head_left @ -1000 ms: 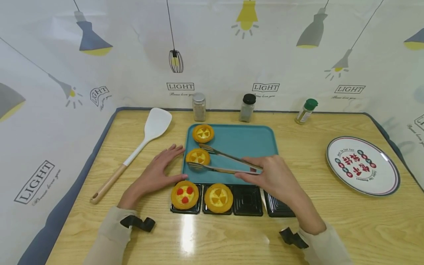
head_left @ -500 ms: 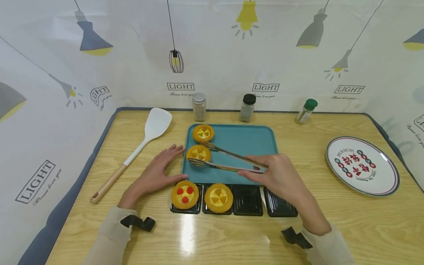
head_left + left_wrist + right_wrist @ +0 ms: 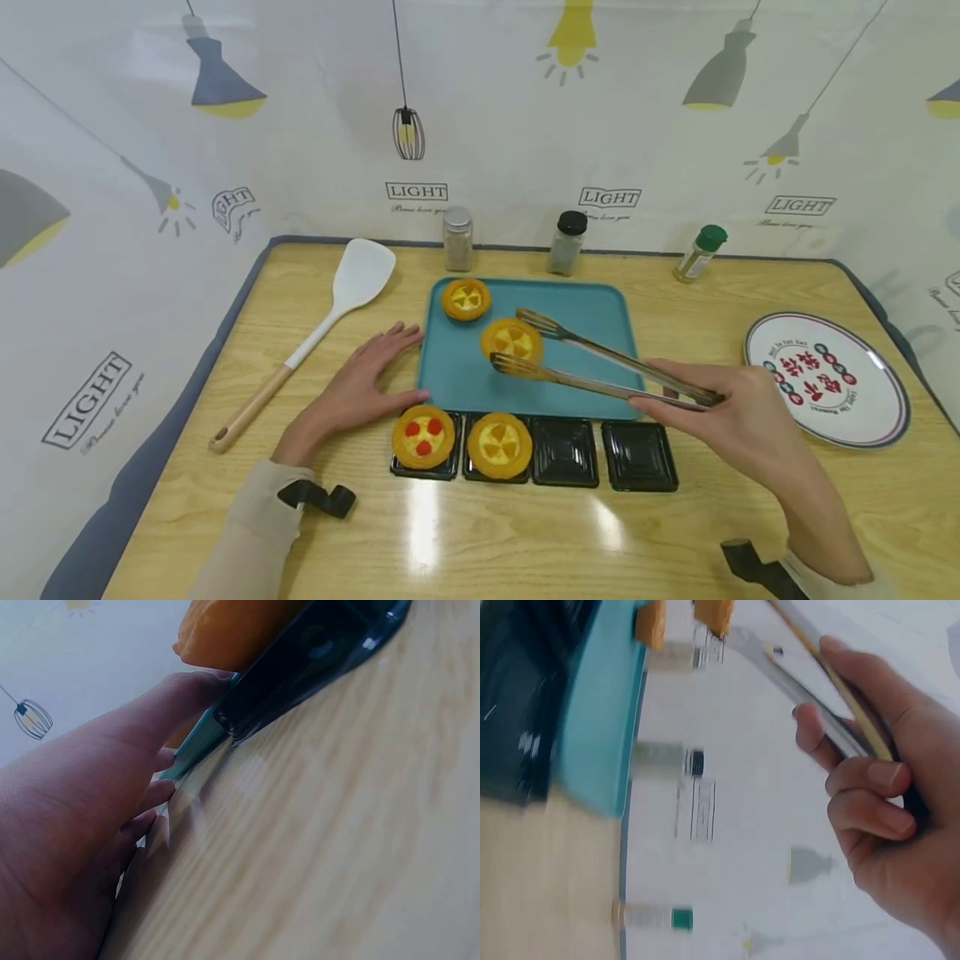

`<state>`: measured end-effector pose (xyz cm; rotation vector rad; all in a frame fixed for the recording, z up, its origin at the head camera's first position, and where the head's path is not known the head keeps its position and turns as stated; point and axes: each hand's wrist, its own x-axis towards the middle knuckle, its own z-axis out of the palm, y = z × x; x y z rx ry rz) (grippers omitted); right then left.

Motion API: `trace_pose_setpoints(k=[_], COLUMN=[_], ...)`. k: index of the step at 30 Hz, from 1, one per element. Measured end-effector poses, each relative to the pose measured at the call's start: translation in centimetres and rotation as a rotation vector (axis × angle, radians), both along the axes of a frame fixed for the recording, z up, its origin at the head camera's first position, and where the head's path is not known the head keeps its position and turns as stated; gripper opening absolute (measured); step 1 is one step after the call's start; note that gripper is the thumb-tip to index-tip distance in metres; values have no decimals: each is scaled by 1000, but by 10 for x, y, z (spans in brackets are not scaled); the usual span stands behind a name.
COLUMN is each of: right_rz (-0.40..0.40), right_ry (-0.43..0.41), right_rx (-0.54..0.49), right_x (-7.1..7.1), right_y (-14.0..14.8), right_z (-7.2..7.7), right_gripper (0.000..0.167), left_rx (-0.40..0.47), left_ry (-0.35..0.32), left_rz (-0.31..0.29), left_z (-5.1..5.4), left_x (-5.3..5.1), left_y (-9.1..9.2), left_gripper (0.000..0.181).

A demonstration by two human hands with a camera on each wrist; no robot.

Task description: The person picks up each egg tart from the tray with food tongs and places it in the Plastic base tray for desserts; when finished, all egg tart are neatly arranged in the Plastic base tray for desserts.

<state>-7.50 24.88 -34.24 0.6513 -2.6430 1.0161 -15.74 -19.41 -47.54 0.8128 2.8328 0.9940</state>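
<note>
My right hand (image 3: 750, 421) grips metal tongs (image 3: 600, 385). Between their tips is an egg tart (image 3: 512, 340) with orange wedge-shaped topping; in the right wrist view this tart (image 3: 714, 615) appears raised off the teal tray (image 3: 570, 304). A similar tart (image 3: 466, 300) sits in the tray's far left corner. Fingers spread, my left hand (image 3: 356, 387) rests at the tray's left edge, its thumb near the front corner. Along the tray's front, a tart with red dots (image 3: 423, 437) and a wedge-topped tart (image 3: 498, 447) sit in black square holders.
Two more black holders, one in the middle (image 3: 565, 452) and one at the right (image 3: 640, 457), hold nothing. A white spatula (image 3: 360, 275) lies at left, a patterned plate (image 3: 825, 379) at right. Three seasoning jars, one silver-capped (image 3: 457, 240), stand behind the tray.
My right hand has moved right with the tongs, carrying the tart from the tray's left side toward its middle. The left hand stays in place. The head view has shifted slightly.
</note>
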Motion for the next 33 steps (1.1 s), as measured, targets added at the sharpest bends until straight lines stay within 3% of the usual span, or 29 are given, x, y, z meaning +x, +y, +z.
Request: trace_pose_setpoints(k=[7,13,20,33], right_rz=[-12,8,46,47], right_ry=[67,18,19,-27], right_rx=[70,106,103,139], right_x=[37,55,63,71], right_y=[38,50,60,63], right_z=[-8,-19,-27,-31], right_gripper=[51,52,54,55], left_rx=[-17,-14,-16,-22], left_ry=[-18,-9,-9,-3], left_rz=[5,6,2,-6], left_z=[5,3,2,0], left_x=[0,-1,-1,0], left_y=[0,-2,-1,0], left_gripper=[87,87,87,87])
